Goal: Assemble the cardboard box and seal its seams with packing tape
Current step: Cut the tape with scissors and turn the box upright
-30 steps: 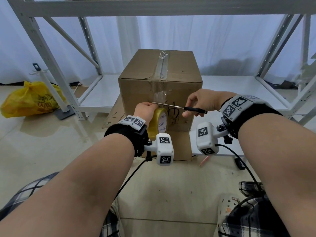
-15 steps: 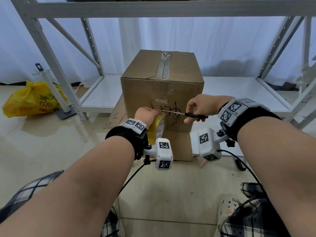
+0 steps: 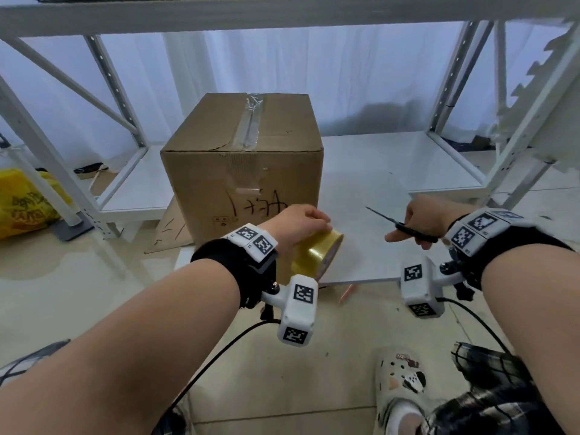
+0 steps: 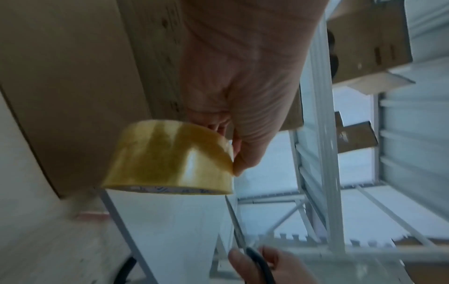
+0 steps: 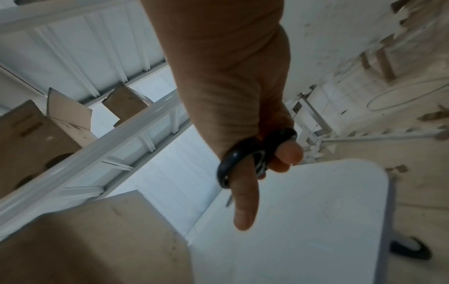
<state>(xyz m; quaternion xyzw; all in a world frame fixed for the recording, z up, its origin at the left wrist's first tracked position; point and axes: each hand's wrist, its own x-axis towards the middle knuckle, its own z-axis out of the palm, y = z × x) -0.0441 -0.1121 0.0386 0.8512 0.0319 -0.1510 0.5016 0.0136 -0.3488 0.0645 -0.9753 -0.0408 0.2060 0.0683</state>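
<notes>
Both hands have dropped away from the front of the brown cardboard box (image 3: 243, 171) since a second ago, when tape roll and blades met at the strip on its front face. The left hand (image 3: 295, 222) now grips the yellowish roll of clear packing tape (image 3: 317, 254) from above, fingers curled over its rim, and holds it low over the white board (image 3: 370, 249), just right of the box's lower front corner; the left wrist view shows the roll's lower edge at the board, though whether it touches is unclear. The right hand (image 3: 422, 219) has swung out to the right, thumb and fingers hooked through the black handles of the scissors (image 3: 405, 226), whose blades lie together and point left toward the box, well apart from it. The box stands upright on the board, its top flaps down with a strip of clear tape along the centre seam and a short tail on the front face above black handwriting. Around it stands a white metal shelving frame (image 3: 103, 98), with a yellow plastic bag (image 3: 25, 202) on the floor to the left and a white clog (image 3: 400, 384) near the right knee.
</notes>
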